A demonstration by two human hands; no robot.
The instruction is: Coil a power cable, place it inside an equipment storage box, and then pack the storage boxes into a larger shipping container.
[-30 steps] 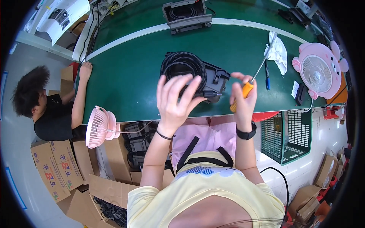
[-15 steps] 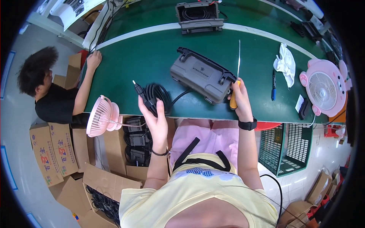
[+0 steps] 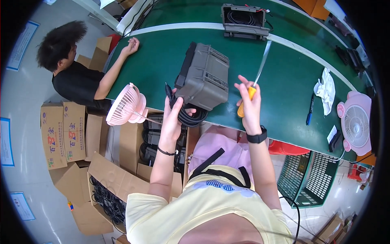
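My left hand (image 3: 173, 120) is closed around a coiled black cable (image 3: 192, 118), whose plug end points up beside the thumb. A grey hard plastic case (image 3: 206, 77) is tipped up on its side directly above that hand, close against its fingers. Whether the case still rests on the table is hard to tell. To the right of the case, my right hand (image 3: 251, 107) grips a screwdriver (image 3: 263, 64) by its yellow handle, with some fingers loosely raised. Its long metal shaft points away toward the far side.
Farther back on the green table (image 3: 162, 49) stands an open grey case (image 3: 243, 22) with cable inside. A pink clip fan (image 3: 125, 106) is at left, near a seated person's arm. At right lie a blue marker (image 3: 310, 110), white cloth (image 3: 326, 92) and pink bear-shaped fan (image 3: 356, 126).
The grey case has been turned from lying flat to tipped up, near my left hand. My right hand has come away from the case, still holding the screwdriver. The view has shifted.
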